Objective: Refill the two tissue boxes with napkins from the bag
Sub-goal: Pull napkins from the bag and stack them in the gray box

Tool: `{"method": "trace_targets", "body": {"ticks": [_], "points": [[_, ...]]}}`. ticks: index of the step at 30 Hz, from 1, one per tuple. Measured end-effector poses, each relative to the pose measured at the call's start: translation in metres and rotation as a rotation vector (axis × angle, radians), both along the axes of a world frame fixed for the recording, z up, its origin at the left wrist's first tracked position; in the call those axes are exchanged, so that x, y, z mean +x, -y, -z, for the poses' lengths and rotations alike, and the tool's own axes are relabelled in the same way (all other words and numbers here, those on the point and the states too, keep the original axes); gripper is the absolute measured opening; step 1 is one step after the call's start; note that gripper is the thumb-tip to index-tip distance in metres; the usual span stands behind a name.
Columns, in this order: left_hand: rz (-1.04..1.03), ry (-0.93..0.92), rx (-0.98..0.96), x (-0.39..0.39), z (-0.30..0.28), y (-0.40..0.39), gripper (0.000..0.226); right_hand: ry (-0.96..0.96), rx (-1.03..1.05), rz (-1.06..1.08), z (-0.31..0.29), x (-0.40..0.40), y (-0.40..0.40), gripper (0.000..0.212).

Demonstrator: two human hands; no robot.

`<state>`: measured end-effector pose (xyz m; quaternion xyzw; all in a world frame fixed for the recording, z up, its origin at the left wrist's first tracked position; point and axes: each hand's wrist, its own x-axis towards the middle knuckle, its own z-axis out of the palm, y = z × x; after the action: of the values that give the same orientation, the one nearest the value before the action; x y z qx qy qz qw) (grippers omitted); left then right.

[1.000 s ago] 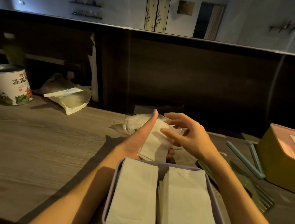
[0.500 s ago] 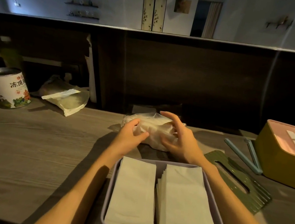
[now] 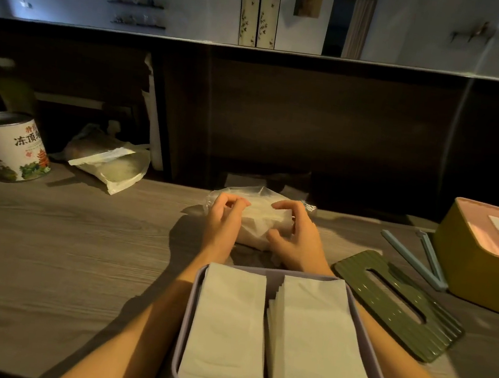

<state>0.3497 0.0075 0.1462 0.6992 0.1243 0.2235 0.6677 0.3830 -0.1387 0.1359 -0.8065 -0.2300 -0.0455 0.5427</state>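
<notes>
Nearest, an open lavender tissue box [image 3: 184, 334] sits at the near edge of the wooden table [image 3: 55, 246], holding two stacks of white napkins [image 3: 228, 327] side by side, the right stack fanned a little along its left edge. Both bare forearms reach forward past the box, one on each side of it, and meet just beyond its far rim. There the left hand [image 3: 222, 220] and the right hand [image 3: 294, 238] are both on a clear plastic bag [image 3: 260, 204] of napkins that lies on the table. The left hand has its fingers curled inward at the bag's upper left, fingertips pinching the film. The right hand arches over the bag's right end, fingers bent and spread, with the thumb pressed against the near side of the bundle, so it grips the bag from that side. To the right of the box a dark green slotted lid [image 3: 397, 304] lies flat on the table, and just beyond it rest two pale blue sticks [image 3: 412, 259] joined in a V. Farther right stands a yellow tissue box [image 3: 476, 273] with a pink lid, a napkin showing in its slot. At the far left are a printed tin can [image 3: 17, 151] and a second plastic pouch [image 3: 112, 165] by the dark back panel.
</notes>
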Motion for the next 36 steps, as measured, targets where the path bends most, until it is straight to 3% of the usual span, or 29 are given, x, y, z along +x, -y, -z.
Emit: {"method": "trace_targets", "body": {"ticks": [3,6,15,19,25,29,33,36], "points": [[0.029,0.011,-0.072,0.001,-0.002,0.006,0.024,-0.042,0.208,-0.068,-0.001,0.001,-0.005,0.064],[0.067,0.022,-0.05,-0.001,-0.002,0.01,0.022,-0.007,0.223,-0.05,-0.002,0.003,-0.005,0.07],[-0.091,-0.019,-0.063,0.002,0.004,0.005,0.008,0.192,-0.232,-0.027,0.007,0.005,0.005,0.057],[-0.058,-0.001,-0.041,0.002,0.003,0.007,0.004,0.018,-0.034,0.016,0.002,0.004,-0.001,0.046],[-0.138,0.005,-0.048,0.004,0.01,0.008,0.015,-0.103,0.151,-0.058,0.001,0.001,-0.003,0.062],[-0.103,0.013,-0.055,0.003,0.008,0.008,0.017,0.014,0.061,-0.147,0.004,-0.003,-0.008,0.064],[-0.092,0.088,-0.005,0.0,0.007,0.01,0.017,0.15,0.041,-0.087,-0.001,0.004,0.0,0.075],[-0.11,0.049,-0.043,0.0,0.006,0.011,0.018,0.338,-0.204,-0.102,0.002,0.009,0.007,0.087]]}}
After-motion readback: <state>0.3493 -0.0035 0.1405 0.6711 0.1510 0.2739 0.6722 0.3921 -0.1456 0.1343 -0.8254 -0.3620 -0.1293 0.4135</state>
